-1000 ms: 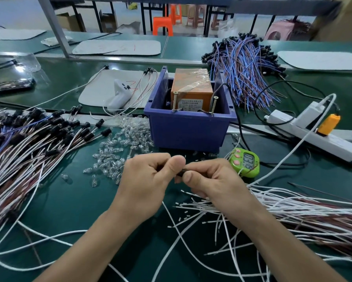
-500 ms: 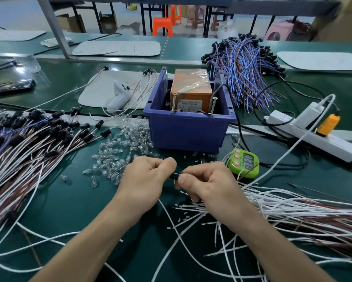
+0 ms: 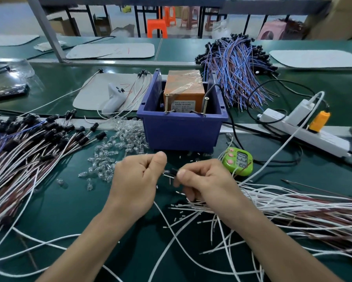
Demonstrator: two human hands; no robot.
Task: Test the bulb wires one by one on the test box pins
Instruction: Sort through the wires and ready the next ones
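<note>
Just in front of the blue bin (image 3: 181, 131), a bulb wire (image 3: 174, 171) is being held level above the bench, seemingly so its bulb seats in the black socket. The left hand (image 3: 138, 180) is pinching the bulb end and the right hand (image 3: 203, 180) is pinching the socket, fingers curled. Beyond them, the test box (image 3: 183, 86) is sitting in the bin, its pins (image 3: 166, 103) standing upright within easy reach.

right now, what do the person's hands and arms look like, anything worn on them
The left hand and right hand are bare: no gloves, rings, watch or bracelet in view. No sleeves show either; the arms are uncovered down to the picture's lower edge.
</note>
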